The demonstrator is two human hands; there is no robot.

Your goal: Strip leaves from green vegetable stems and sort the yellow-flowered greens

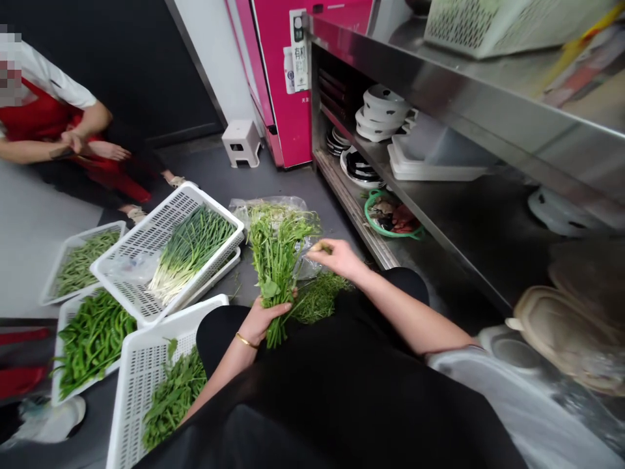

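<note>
My left hand (pixel 261 320), with a gold bangle at the wrist, is wrapped round the lower stems of a bunch of leafy greens (pixel 276 254). The bunch stands nearly upright between my knees, its tops pointing away from me. Just to its right, my right hand (pixel 338 256) is closed in a pinch, apart from the bunch. A small bit may be between those fingertips, but I cannot make it out. Beneath my right hand lies a heap of loose green trimmings (pixel 319 296). Behind the bunch, a clear plastic bag (pixel 293 203) rests on the floor.
At left stand white baskets of scallions (pixel 190 247), green peppers (pixel 97 332), green beans (pixel 85 260) and leafy greens (pixel 176 397). A person in a red apron (pixel 39 111) sits beyond them. A steel shelf (pixel 405 68) with dishes runs along the right; a stool (pixel 241 140) stands ahead.
</note>
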